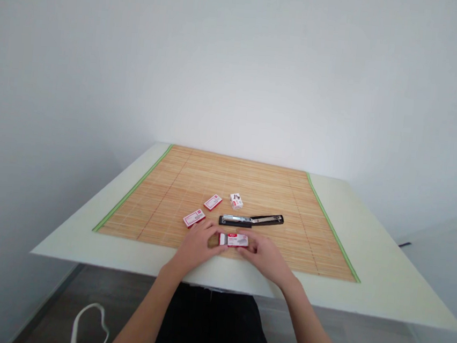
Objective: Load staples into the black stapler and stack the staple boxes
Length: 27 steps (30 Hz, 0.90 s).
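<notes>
Staple box [233, 240] pinched at its ends by left hand [197, 246] and right hand [263, 256], long axis left-right, over mat [161, 197] near edge, contents unclear, opened stapler [251, 220] just beyond, also lying left-right, left box [194, 218], middle box [213, 202], white box [236, 200] farther back.

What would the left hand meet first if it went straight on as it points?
The small red-and-white box, which the left hand touches; just beyond lies, probably, the open stapler.

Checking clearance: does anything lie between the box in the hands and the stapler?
Nothing visible. The left hand and right hand hold the box; only bare mat lies between it and the stapler.
</notes>
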Available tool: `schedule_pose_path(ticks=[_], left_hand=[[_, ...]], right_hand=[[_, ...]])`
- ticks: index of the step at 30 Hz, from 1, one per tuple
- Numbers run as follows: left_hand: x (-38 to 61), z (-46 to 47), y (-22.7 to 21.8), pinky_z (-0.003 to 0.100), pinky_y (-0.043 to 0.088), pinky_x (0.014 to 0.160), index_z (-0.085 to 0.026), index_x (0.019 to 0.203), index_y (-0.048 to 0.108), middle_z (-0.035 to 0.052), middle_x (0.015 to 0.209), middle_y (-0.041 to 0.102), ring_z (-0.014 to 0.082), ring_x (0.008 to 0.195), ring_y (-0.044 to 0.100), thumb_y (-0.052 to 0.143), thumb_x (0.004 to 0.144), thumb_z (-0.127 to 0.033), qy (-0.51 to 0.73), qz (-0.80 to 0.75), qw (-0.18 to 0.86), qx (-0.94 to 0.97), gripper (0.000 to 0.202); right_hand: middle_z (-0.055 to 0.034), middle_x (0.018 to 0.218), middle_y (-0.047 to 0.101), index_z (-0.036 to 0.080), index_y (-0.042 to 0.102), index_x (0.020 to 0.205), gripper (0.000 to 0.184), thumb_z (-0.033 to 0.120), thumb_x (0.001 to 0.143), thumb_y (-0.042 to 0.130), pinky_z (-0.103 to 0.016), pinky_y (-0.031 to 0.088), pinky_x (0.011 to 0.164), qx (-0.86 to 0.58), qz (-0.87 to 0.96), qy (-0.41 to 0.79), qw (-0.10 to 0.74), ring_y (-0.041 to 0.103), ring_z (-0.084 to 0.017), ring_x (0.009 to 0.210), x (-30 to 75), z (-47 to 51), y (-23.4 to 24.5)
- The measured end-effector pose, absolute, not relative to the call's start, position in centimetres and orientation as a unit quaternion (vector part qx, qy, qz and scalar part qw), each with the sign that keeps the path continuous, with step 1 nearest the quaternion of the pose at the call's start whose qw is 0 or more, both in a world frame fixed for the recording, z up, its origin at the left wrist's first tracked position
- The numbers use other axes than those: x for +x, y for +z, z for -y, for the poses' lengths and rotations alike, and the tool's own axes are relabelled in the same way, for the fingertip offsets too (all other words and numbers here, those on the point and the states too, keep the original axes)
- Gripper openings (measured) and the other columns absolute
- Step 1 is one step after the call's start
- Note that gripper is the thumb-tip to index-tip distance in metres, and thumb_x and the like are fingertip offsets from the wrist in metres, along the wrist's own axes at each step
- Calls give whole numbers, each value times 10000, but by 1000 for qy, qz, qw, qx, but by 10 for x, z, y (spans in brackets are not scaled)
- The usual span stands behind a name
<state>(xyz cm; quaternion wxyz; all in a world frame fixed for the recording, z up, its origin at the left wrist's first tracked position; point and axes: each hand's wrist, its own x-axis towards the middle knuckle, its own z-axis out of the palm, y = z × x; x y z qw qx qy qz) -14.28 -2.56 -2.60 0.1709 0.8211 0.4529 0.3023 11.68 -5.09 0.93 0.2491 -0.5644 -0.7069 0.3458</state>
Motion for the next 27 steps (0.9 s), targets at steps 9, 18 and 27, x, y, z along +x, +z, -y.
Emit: schedule_pose_path(ticks=[9, 18, 27], left_hand=[[-138, 31, -23, 443, 479, 1002, -273, 1192, 624, 55, 1187, 623, 282, 1128, 592, 797, 823, -448, 328, -471, 153, 805, 443], [-134, 32, -19, 525, 415, 1096, -300, 1356, 543, 72, 1372, 582, 322, 1256, 530, 781, 822, -509, 312, -481, 126, 809, 620], [-134, 31, -19, 525, 416, 1092, -313, 1350, 544, 63, 1366, 588, 319, 1237, 540, 792, 816, -505, 318, -478, 127, 809, 619]], right_hand=[[56, 659, 581, 239, 645, 1329, 465, 391, 895, 709, -246, 297, 553, -556, 743, 311, 205, 527, -137, 592, 112, 36, 15], [-29, 742, 720, 184, 713, 1127, 375, 491, 947, 595, -256, 401, 582, -587, 673, 322, 315, 627, -171, 633, 71, 7, 8], [8, 620, 659, 173, 715, 1014, 336, 465, 906, 590, -237, 351, 476, -594, 614, 348, 386, 515, -141, 487, 43, -11, -13]])
